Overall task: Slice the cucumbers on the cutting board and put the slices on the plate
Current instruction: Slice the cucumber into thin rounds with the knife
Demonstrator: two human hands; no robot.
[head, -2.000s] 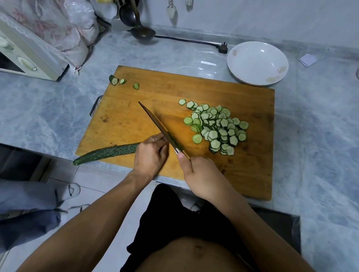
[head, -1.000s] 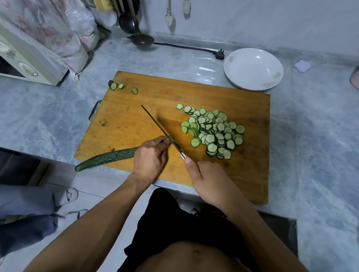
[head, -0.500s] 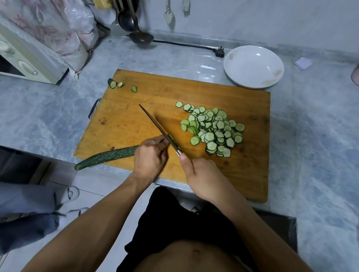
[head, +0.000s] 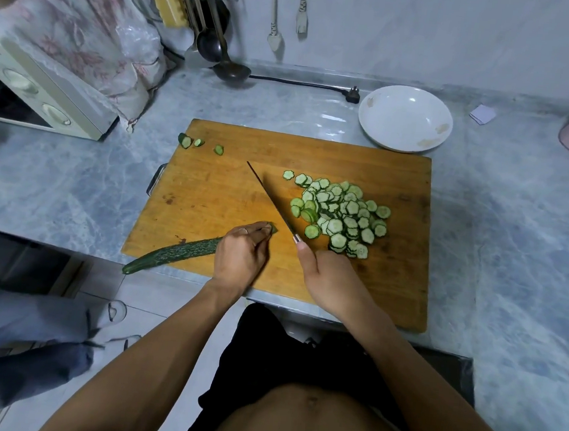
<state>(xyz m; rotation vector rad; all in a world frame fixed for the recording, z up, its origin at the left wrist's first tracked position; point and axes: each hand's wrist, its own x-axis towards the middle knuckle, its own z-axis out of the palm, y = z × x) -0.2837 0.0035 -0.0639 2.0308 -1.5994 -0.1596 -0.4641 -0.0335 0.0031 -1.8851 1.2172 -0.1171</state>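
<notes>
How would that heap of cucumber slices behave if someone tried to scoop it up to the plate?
The cucumber slices are thin, loose rounds, overlapping in a heap, so they would probably scatter rather than lift together. Their cut faces look moist, so some may cling or slip. A few standing on edge might roll across the cutting board.

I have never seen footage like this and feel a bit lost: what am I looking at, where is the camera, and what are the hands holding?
There is no machine here. A person wears a camera on the head, so this single picture looks forward and down along their bare arms. In front lies a wooden cutting board on a grey marble counter. The left hand holds down a long cucumber whose far end sticks out over the counter edge. The right hand grips a knife, its blade angled across the board. Right of the blade sits a pile of cut slices, and three small end pieces lie at the board's far left corner. The white plate beyond the board holds no slices yet.
</notes>
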